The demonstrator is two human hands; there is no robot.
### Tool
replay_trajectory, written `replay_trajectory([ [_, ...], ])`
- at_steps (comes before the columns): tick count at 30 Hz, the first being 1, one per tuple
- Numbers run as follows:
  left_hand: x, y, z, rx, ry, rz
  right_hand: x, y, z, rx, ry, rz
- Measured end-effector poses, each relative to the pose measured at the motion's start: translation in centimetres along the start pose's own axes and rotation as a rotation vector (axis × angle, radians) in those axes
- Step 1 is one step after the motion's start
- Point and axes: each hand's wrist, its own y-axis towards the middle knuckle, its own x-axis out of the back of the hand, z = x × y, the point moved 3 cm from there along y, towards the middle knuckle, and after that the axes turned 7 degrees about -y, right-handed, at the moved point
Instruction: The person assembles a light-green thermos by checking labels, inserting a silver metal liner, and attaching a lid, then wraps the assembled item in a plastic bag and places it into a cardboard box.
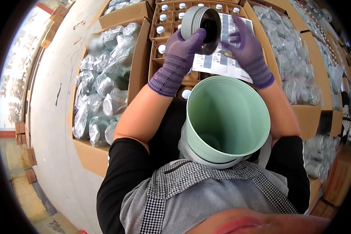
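Note:
My left hand [185, 48], in a purple knitted glove, grips a grey round container [199, 27] with ridged rings. It is tilted, and its dark inside faces right. My right hand [247, 48], gloved alike, hovers just right of it with fingers apart, over a sheet of printed labels [226, 64]. A small yellowish spot shows near its fingertips; I cannot tell what it is. Under the sheet is a divided carton [156, 64] of bottles [162, 18] with pale caps. Nearest my body, between my forearms, stands a light green bucket [228, 113], its open top facing up.
On the left is a carton [138, 58] of plastic-wrapped clear glassware [105, 82]. To the right, another carton [306, 115] holds more wrapped pieces [292, 58], with further boxes beyond. Grey floor [54, 117] runs along the far left, with wooden blocks [31, 156] by the wall.

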Motion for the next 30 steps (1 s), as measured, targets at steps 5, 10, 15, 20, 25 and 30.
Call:
replay_trajectory([
  [5, -2.6, -1.5, -1.3, -0.026, 0.185, 0.084, -1.8, 0.0, 1.4, 0.313, -0.256, -0.109],
  [10, -1.8, -0.5, -0.9, -0.492, 0.422, 0.251, -1.6, 0.9, -1.5, -0.174, 0.527, 0.357],
  [15, -2.0, -1.1, 0.1, -0.028, -0.089, 0.105, 0.1, 0.0, 1.9, 0.368, -0.213, -0.025],
  [20, -3.1, -1.6, -0.6, -0.509, 0.450, 0.310, -0.7, -0.5, -2.1, 0.064, 0.117, 0.043],
  [25, -2.8, 0.6, 0.1, -0.477, 0.388, 0.374, 0.4, -0.7, -0.7, -0.074, 0.571, 0.158],
  [30, -4.2, -2.2, 0.7, -0.094, 0.178, 0.261, 1.0, -1.4, -1.3, 0.158, -0.211, 0.038],
])
